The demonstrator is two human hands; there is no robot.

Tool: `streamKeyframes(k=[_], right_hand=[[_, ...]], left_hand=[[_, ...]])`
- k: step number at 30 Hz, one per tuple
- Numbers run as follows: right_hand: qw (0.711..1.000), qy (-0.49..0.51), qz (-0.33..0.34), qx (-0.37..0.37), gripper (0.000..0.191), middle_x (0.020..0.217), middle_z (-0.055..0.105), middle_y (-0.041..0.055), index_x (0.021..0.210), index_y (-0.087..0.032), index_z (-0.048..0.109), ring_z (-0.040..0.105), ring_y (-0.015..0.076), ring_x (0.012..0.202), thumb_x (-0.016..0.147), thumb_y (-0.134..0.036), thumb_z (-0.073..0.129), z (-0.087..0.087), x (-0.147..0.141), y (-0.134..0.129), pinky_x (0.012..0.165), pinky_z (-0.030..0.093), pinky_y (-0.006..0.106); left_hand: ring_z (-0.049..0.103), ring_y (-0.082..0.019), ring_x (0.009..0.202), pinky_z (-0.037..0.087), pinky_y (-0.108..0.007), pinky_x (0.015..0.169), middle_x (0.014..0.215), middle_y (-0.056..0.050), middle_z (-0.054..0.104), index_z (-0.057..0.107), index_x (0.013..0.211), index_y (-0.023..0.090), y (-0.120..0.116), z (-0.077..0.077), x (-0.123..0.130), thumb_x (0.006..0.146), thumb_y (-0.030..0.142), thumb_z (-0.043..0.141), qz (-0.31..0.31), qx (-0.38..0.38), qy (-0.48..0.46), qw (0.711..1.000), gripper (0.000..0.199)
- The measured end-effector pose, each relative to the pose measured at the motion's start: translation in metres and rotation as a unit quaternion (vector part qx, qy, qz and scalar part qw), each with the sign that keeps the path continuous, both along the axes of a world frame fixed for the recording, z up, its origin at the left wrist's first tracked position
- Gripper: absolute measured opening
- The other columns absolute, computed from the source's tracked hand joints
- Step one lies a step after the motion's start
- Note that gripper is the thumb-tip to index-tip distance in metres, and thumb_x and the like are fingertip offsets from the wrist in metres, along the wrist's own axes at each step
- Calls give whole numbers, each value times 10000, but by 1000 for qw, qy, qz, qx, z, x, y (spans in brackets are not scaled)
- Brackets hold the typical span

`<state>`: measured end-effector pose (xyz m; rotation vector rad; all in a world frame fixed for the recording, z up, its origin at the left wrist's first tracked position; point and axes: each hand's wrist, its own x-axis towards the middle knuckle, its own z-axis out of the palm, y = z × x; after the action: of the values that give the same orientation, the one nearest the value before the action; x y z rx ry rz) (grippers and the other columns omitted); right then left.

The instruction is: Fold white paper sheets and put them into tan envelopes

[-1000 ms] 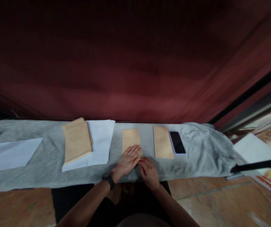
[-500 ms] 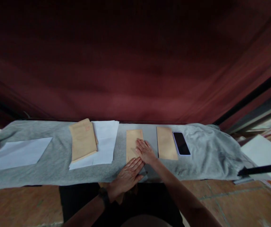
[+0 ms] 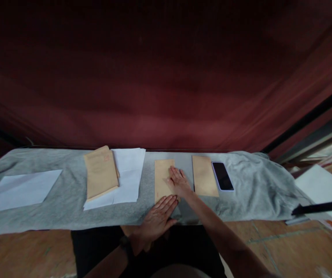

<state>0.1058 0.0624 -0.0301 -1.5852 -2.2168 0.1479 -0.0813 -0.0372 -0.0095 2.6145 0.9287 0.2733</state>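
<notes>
Dark-red backdrop (image 3: 166,96) ahead of you, tiled floor (image 3: 293,247) below your grey cloth-covered tabletop (image 3: 70,218); midway along, between front and back edges, lies the brown envelope (image 3: 161,179). Your left hand (image 3: 157,217), fingers together, and right hand (image 3: 181,185), fingers slightly apart, rest flat on it; uneven pressing could crease or skid it.

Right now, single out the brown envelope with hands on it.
The middle envelope: left hand on its near end, right hand on its right side. The rightmost envelope and the piled envelopes on white sheets are untouched.
</notes>
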Motion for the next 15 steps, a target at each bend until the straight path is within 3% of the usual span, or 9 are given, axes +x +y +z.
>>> streamKeyframes(k=[4, 9, 12, 15], right_hand=[[999, -18, 29, 28, 522, 1602, 420, 126, 1551, -156, 403, 408, 246, 1477, 1043, -273, 404, 2, 8, -42, 1227, 322, 489], [996, -42, 70, 39, 550, 1584, 448, 103, 1564, -179, 376, 416, 217, 1472, 1047, -343, 471, 7, 18, -95, 1224, 344, 464], [994, -52, 86, 34, 590, 1594, 430, 99, 1578, -159, 345, 402, 222, 1480, 1043, -362, 491, 8, 22, -121, 1237, 323, 453], [995, -48, 80, 33, 622, 1602, 418, 88, 1592, -165, 315, 395, 228, 1484, 1037, -367, 508, 9, 23, -138, 1248, 304, 450]], left_hand=[[340, -240, 1516, 239, -429, 1266, 1642, -84, 363, 287, 1601, 249, 1, -4, -1, 1024, 504, 458, 4, 14, -5, 1000, 654], [390, -251, 1490, 315, -443, 1238, 1622, -93, 401, 340, 1577, 226, -8, -11, -8, 1007, 471, 502, 34, 80, -3, 996, 641], [394, -264, 1488, 378, -451, 1202, 1623, -120, 396, 369, 1558, 176, -18, -20, -13, 1021, 385, 467, 125, 131, -6, 983, 584], [433, -269, 1465, 440, -436, 1157, 1613, -148, 406, 410, 1531, 146, -24, -28, -14, 1027, 304, 394, 261, 120, -53, 956, 528]])
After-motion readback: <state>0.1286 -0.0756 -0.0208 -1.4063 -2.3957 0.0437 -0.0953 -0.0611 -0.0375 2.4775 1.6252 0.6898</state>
